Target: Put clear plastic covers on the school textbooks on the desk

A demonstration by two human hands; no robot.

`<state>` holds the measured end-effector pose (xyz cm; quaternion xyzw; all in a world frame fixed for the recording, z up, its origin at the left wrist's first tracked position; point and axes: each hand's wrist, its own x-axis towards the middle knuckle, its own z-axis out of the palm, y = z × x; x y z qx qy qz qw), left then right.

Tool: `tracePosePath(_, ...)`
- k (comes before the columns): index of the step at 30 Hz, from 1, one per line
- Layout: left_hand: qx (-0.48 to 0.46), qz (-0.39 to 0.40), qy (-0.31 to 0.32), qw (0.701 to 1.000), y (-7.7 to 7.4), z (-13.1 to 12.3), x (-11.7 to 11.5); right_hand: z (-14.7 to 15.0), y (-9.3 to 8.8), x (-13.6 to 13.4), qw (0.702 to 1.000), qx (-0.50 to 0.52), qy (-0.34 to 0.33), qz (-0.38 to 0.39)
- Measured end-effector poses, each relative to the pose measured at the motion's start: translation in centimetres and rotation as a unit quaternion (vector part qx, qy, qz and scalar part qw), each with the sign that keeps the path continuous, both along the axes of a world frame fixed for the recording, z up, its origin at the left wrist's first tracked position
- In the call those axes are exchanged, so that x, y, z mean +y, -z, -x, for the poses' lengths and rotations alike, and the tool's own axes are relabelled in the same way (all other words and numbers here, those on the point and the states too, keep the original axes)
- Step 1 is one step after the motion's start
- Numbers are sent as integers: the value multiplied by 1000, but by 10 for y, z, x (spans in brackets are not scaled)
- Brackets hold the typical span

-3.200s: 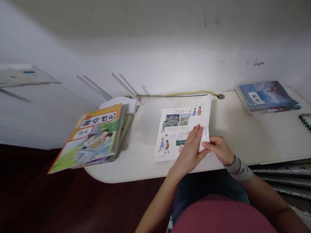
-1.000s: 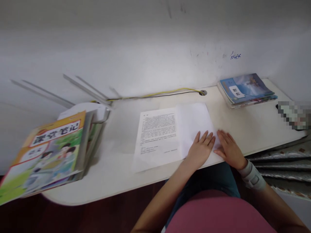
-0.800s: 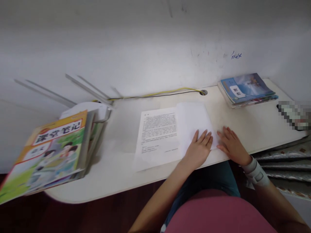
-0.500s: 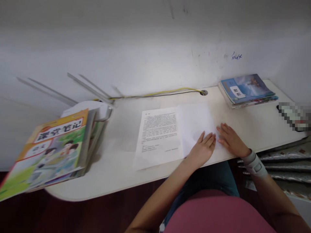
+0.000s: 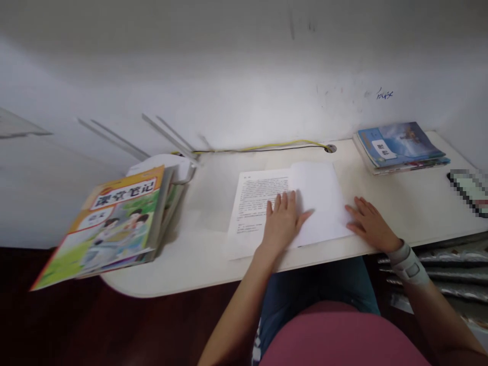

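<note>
A printed sheet (image 5: 251, 203) lies on the white desk, with a blank white page (image 5: 320, 198) joined to or overlapping its right side; I cannot tell which. My left hand (image 5: 281, 221) rests across the lower right of the print, fingers stretched toward the wall, its thumb reaching onto the blank page. My right hand (image 5: 371, 223), with a light band around the wrist, lies flat with fingers spread on the desk. Its fingertips are at the right edge of the blank page. Neither hand grips anything.
A leaning stack of books (image 5: 118, 223) overhangs the desk's left front edge, beside a white router-like device (image 5: 179, 168) with long antennas. Yellow and black cables (image 5: 267, 147) run along the wall to a desk hole (image 5: 330, 148). Books (image 5: 400, 145) and a pixelated phone-like object (image 5: 470, 190) lie right.
My left hand has moved left from the blank page's right side to the printed text, its fingers now pointing away from me. My right hand stays near the page's right edge. The view has shifted slightly.
</note>
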<state>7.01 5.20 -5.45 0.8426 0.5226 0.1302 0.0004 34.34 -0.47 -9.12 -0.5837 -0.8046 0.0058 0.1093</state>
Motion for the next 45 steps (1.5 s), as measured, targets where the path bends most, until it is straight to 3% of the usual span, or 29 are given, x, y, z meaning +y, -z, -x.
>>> tracePosePath(6, -1, 71, 50, 996, 17, 9, 8, -7, -1, 16, 1000, -2, -13, 26)
tracePosePath(19, 3, 70, 58, 996, 17, -4, 3, -7, 1, 18, 999, 11, -19, 30)
tracePosePath(30, 91, 119, -36, 988, 0, -29, -4, -6, 1, 17, 999, 18, -6, 38)
tracePosePath(41, -8, 124, -10, 992, 9, -26, -2, -3, 5, 14, 998, 39, 42, 18)
tracePosePath(45, -16, 135, 6, 991, 10, -31, -4, -2, 5, 13, 999, 11, 30, 16)
